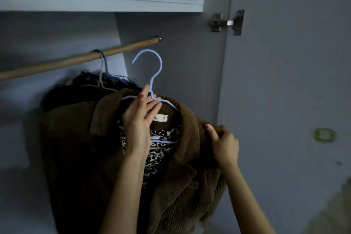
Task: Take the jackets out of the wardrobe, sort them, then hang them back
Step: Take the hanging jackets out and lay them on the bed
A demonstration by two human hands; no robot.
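Below the rod [79, 61], the left hand [139, 118] pinches the blue hanger [152, 80] at its neck, fingers half-curled, while the right hand [223, 144] clutches the brown jacket [182, 186] at its shoulder, draped on that hanger.

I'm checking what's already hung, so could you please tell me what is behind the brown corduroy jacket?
Behind the brown corduroy jacket, a dark garment hangs from the rod on hangers. Everything below its shoulders is covered.
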